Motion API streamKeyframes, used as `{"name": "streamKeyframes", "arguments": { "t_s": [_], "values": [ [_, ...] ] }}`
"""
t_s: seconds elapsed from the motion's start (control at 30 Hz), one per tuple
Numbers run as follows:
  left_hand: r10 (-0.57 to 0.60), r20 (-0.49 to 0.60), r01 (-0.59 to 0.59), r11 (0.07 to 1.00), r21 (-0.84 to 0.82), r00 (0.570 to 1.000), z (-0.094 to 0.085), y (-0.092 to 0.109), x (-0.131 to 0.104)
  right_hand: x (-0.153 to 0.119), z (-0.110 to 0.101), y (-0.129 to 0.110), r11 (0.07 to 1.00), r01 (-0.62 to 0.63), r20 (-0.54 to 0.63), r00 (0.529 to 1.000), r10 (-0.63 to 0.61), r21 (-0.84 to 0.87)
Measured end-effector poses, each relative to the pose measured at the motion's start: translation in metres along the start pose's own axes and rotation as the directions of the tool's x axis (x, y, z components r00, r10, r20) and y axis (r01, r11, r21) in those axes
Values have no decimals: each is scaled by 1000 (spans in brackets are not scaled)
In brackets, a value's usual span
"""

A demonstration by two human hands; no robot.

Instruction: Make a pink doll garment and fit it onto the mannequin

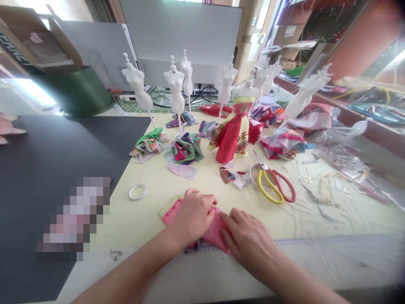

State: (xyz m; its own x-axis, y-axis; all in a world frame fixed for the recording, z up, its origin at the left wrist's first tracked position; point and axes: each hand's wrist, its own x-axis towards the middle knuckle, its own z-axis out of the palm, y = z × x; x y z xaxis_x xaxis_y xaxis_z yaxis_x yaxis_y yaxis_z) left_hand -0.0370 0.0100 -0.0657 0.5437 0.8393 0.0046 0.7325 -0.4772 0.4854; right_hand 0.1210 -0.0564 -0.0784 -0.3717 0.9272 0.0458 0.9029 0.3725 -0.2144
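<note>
A pink piece of fabric point(216, 233) lies at the near edge of the pale work surface, with a cream-edged part showing on its left. My left hand point(195, 213) is bent over it from above, a ring on one finger, the fingertips closed on the cloth. From the right, my right hand point(245, 230) grips the same fabric, fingers pressed together at its right side. The two hands are a short way apart, and part of the cloth is hidden under them. Scissors point(270, 179) with one yellow and one red handle lie beyond my right hand, blades pointing away.
Several white doll mannequins point(174, 84) stand at the back, one in a red and cream dress point(232, 141). Around them lie fabric heaps point(186, 147). A roll of white tape point(137, 192) is at left. Thread scraps point(316, 202) litter the right; a ruler point(303, 241) runs along the front.
</note>
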Motion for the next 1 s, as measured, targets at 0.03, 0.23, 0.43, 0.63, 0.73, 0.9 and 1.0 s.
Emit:
{"name": "streamKeyframes", "arguments": {
  "t_s": [0.03,0.23,0.43,0.63,0.73,0.9,1.0],
  "values": [
    [0,0,0,1000,1,1000,0,0,0,0,1,0,1000,3,-6,1000,-3,-4],
    [0,-3,0,1000,8,1000,-2,-2,0,-1,1,2,1000,12,-22,1000,-12,1],
    [-1,6,1,1000,6,1000,-2,-1,-1,0,-1,0,1000,22,-19,1000,-22,-10],
    [-6,9,6,1000,24,1000,-5,0,1,-5,-8,2,990,-68,9,998,67,124],
    [-12,6,12,1000,28,1000,-5,1,1,-5,-11,4,974,-129,86,990,115,186],
    [-7,36,8,1000,-19,999,-6,2,2,-2,-13,4,974,-106,125,989,81,202],
    [-9,45,11,999,-36,999,-7,1,2,-2,-14,4,973,-87,130,990,60,214]
  ]
}}
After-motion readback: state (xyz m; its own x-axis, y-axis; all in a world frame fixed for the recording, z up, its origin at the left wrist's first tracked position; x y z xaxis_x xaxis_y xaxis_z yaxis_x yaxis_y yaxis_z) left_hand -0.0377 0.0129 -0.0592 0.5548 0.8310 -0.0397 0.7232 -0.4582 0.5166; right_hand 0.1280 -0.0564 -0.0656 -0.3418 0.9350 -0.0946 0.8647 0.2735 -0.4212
